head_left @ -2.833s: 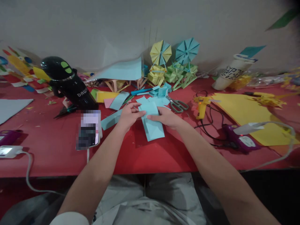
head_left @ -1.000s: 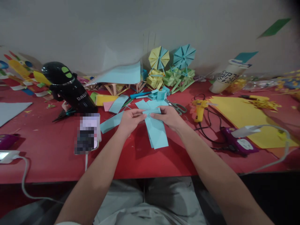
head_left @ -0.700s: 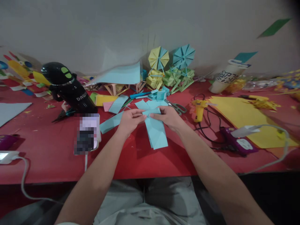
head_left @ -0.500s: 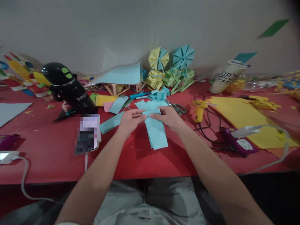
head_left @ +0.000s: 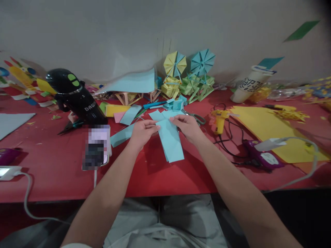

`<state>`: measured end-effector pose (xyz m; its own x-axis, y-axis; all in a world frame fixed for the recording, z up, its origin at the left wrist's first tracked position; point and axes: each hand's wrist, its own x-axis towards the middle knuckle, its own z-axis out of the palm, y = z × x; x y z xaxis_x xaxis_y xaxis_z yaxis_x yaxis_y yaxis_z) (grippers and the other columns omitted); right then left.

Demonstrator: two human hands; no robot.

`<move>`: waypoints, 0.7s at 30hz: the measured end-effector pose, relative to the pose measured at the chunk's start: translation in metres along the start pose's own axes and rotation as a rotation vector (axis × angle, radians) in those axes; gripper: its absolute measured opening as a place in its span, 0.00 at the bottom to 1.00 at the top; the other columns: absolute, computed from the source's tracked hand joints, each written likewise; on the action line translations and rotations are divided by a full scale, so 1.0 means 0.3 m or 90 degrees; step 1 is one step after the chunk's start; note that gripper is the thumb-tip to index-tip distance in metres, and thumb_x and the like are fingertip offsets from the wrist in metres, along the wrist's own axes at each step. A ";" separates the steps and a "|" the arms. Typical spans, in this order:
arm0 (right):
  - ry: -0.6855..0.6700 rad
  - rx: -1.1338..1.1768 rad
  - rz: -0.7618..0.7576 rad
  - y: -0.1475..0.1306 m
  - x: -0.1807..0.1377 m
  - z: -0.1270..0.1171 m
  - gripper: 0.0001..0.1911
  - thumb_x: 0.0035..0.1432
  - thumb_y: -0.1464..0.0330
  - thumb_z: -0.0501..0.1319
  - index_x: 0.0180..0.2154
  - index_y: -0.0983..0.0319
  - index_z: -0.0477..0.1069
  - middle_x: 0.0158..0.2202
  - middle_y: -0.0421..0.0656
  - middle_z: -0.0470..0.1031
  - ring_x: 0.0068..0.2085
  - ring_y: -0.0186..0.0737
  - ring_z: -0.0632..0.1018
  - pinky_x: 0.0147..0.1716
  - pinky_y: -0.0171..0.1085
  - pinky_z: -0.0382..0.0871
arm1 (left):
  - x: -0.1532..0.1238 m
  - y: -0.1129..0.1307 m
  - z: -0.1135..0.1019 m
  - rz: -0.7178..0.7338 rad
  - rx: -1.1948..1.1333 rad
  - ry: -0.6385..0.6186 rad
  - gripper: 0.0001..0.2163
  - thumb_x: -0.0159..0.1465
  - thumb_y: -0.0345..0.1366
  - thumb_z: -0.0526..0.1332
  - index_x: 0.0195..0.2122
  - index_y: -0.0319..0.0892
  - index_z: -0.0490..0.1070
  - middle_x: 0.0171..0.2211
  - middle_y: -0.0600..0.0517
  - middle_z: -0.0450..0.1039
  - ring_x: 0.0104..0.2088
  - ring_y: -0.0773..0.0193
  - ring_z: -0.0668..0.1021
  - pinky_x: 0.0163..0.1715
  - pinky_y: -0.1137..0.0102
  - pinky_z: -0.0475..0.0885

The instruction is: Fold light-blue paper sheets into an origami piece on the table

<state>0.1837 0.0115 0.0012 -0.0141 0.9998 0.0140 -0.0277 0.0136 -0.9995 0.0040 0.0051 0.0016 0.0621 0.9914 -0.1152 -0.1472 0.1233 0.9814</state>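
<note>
Red desk (head_left: 155, 184) set against a grey wall (head_left: 103, 34); entries run near to far from where I stand.

Light-blue folded paper (head_left: 171, 144): held between both hands at centre, lower end pointing toward the person. Two layers show along the lower left edge. Whether that end touches the desk: cannot tell.

Left hand (head_left: 142, 134): thumb and fingers pinching the upper left edge. Right hand (head_left: 190, 129): pinching the upper right corner, thumb on top, other fingers curled and partly hidden.

Change noted: half a second ago the thumbs sat close together on the upper band. Right thumb has since shifted outward and up to the corner; left is almost where it was. More paper now shows between them. My reading: a re-grip, leaving the upper edge supported at both sides; the folding looks unfinished.

Surroundings: phone (head_left: 97, 148) left of the left forearm, screen obscured. Blue strip (head_left: 121, 136) just beside the left hand. Scissors (head_left: 199, 119) beyond the right hand, partly covered by it; yellow glue gun (head_left: 220, 120) farther right.

Farther back: blue paper pieces (head_left: 177, 103), then yellow-and-blue paper wheel (head_left: 175, 64) and blue paper wheel (head_left: 203, 62) near the wall.
</note>
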 end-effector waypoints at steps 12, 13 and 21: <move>0.075 -0.068 -0.128 0.014 0.004 0.001 0.16 0.47 0.55 0.67 0.25 0.62 0.75 0.21 0.37 0.65 0.24 0.31 0.62 0.23 0.35 0.57 | -0.007 0.011 0.007 -0.018 -0.015 -0.001 0.12 0.45 0.31 0.73 0.31 0.38 0.76 0.26 0.51 0.78 0.30 0.62 0.80 0.41 0.61 0.78; 0.086 -0.067 -0.131 0.016 0.005 0.000 0.15 0.47 0.56 0.68 0.27 0.62 0.77 0.22 0.38 0.67 0.24 0.31 0.64 0.24 0.35 0.58 | -0.008 0.011 0.007 -0.018 -0.014 -0.001 0.12 0.45 0.31 0.73 0.31 0.38 0.76 0.26 0.51 0.78 0.30 0.62 0.80 0.41 0.61 0.78; 0.006 -0.023 -0.015 -0.008 0.000 -0.014 0.19 0.41 0.54 0.71 0.26 0.63 0.76 0.23 0.39 0.70 0.26 0.32 0.68 0.25 0.35 0.64 | 0.006 -0.003 -0.007 0.042 -0.010 0.001 0.15 0.43 0.36 0.74 0.32 0.38 0.77 0.25 0.52 0.78 0.29 0.63 0.80 0.39 0.62 0.78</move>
<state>0.1880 0.0117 0.0035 -0.0047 0.9993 0.0373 0.0089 0.0373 -0.9993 0.0023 0.0070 0.0001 0.0496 0.9975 -0.0510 -0.1670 0.0586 0.9842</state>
